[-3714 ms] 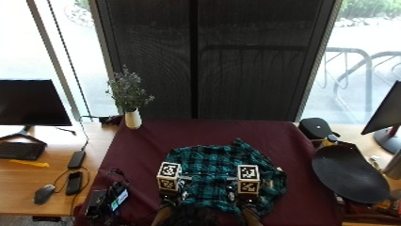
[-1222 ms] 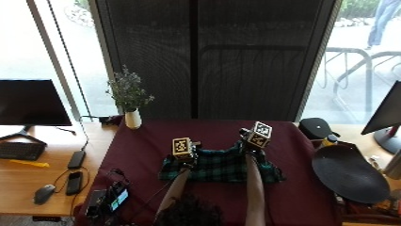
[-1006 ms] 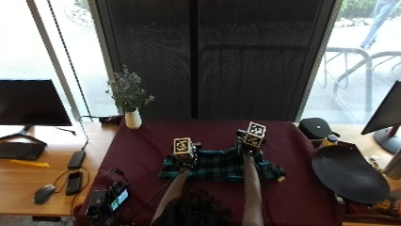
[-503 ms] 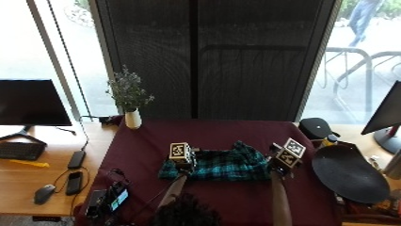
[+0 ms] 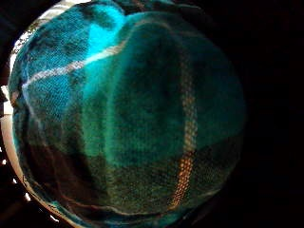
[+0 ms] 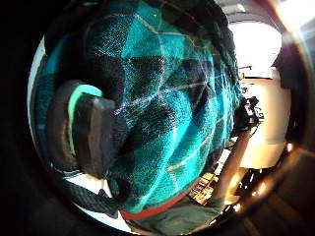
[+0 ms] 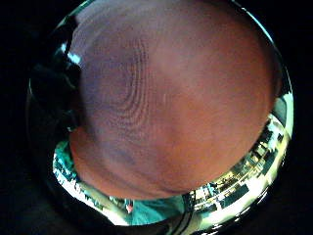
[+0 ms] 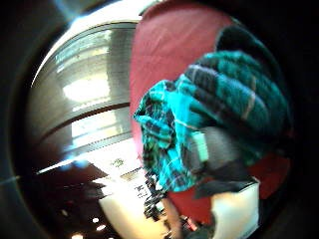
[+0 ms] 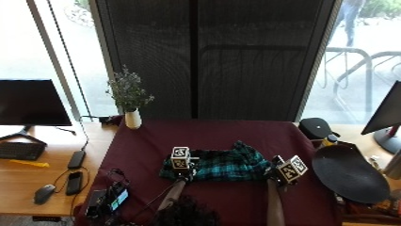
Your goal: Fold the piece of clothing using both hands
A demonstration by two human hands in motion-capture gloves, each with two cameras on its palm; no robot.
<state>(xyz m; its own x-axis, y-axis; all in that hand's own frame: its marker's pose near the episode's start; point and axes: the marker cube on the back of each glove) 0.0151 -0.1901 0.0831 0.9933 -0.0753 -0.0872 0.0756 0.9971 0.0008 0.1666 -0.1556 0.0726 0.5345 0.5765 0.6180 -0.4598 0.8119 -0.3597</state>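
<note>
Shirt: a teal and black plaid shirt [image 9: 216, 165] lies folded into a long band across the middle of the table [image 9: 206, 136], which has a dark red cloth on it. One bunched part stands up near its right end.
Left hand: the left hand [image 9: 181, 170] is at the left end of the shirt. The thumb side palm view shows a gloved thumb [image 6: 93, 135] pressed against the plaid cloth [image 6: 167, 98], pinching it. The little finger side view is filled with the same weave [image 5: 128, 118], close to the palm.
Right hand: the right hand [image 9: 276, 176] is at the right end of the shirt. Its thumb side view shows a gloved finger [image 8: 219, 159] curled against a bunched fold of the cloth [image 8: 169, 129], gripping it. Its little finger side view looks down on the dark red tablecloth [image 7: 171, 98].
Around: a small vase of flowers [image 9: 130, 101] at the table's far left corner, a monitor [image 9: 31, 103] and keyboard [image 9: 19, 150] on the wooden desk to the left, a round black dish [image 9: 348, 172] to the right.
</note>
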